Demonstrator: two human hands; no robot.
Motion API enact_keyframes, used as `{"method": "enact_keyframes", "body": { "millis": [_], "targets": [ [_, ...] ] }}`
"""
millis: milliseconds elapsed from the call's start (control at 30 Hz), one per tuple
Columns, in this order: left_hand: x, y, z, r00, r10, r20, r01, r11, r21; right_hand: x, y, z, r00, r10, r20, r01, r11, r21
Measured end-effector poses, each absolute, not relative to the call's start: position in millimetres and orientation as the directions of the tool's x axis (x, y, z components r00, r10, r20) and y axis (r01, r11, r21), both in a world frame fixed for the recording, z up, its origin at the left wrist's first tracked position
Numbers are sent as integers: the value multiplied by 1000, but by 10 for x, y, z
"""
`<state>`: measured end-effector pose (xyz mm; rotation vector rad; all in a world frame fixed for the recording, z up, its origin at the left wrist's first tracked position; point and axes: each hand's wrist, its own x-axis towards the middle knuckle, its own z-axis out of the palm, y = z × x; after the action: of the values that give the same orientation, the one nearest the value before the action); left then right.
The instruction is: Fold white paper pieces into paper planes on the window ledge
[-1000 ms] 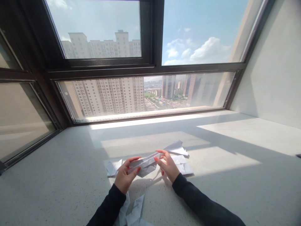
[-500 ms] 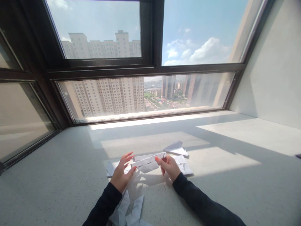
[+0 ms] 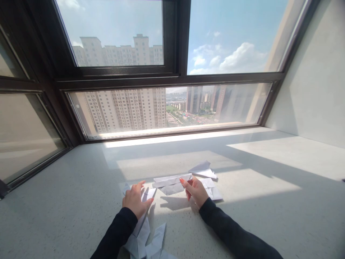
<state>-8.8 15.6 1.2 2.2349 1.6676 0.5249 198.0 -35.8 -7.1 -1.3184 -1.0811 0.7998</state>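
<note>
Sill: pale, speckled, w/ sun + shadow bands; spreads all round held paper;
Window: dark frame; well beyond held paper;
Front papers: several folded pcs lying on sill; nearer wearer than held paper, a bit L of it;
Held paper: white, folded to a long strip w/ angled lower flap; R end gripped, L end free; looks lifted, shadow just below;
Handling: prob. v. light + thin; stiffish along layered folds, floppier at flap; slip risk low; hard squeeze may crease it or pop folds;
Where to grip: ends of folded long edge look best; thumb on face, fingers behind; go easy on flap;
L hand: off L end of held paper; fingers spread, thumb apart, nothing seen gripped; over L paper, contact can't tell;
R hand: pinching R end of held paper, thumb in front;
R paper: folded, just R of held paper, partly behind R hand;
Far paper: folded; beyond held paper, to R
</note>
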Motion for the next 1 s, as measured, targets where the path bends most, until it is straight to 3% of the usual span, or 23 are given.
{"method": "enact_keyframes", "body": {
  "millis": [100, 267, 600, 867, 1000],
  "targets": [
    [-84, 158, -33, 262, 960, 96, 852, -277, 444, 1974, -358, -64, 335, 927, 167, 121, 133, -984],
    [-92, 210, -107, 283, 951, 127, 761, -303, 574, 1959, -362, -48, 339, 924, 174, 114, 143, -983],
    [-107, 176, -10, 187, 978, 94, 927, -207, 314, 1967, -364, -38, 328, 927, 179, 140, 140, -980],
    [-92, 189, -47, 203, 974, 98, 927, -224, 302, 1961, -366, -30, 354, 917, 185, 124, 150, -981],
    [-71, 209, -9, 179, 952, 247, 872, -270, 408, 1966, -366, -32, 337, 923, 184, 74, 169, -983]
  ]
}}
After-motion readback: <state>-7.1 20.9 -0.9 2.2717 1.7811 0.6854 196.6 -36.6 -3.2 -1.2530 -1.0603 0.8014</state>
